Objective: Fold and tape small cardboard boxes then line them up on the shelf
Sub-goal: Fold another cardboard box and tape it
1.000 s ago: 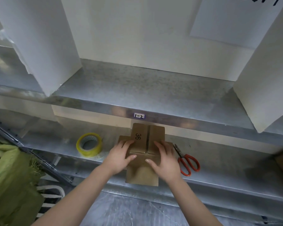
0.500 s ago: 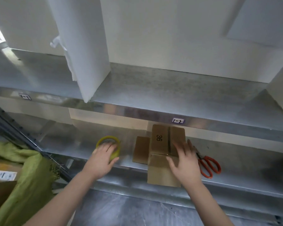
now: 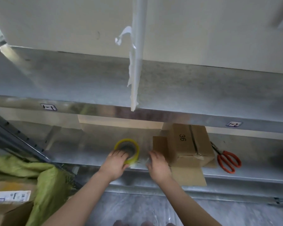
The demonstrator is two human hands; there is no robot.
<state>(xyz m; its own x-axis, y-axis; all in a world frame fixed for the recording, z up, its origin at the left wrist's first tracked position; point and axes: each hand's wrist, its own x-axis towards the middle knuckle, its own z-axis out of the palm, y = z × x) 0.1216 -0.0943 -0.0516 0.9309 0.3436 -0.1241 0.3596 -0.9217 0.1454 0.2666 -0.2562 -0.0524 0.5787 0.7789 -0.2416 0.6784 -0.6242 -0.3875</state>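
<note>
Small cardboard box [image 3: 189, 144], marked 36, upright on the lower shelf [image 3: 82, 144], taped along the top seam, one flap lying flat to the left and another hanging over the shelf's front edge. Held by neither hand. Just left of it, right hand [image 3: 158, 165], fingers curled close by the left flap; too blurred to tell whether pinching anything. Further left, yellow tape roll [image 3: 137, 150] flat on the shelf, gripped at the near rim by the left hand [image 3: 116, 163], fingers hooked into the core. Right of the box, red-handled scissors [image 3: 228, 160]. Lower left, green cloth [image 3: 44, 178] beside a carton [image 3: 8, 207].
</note>
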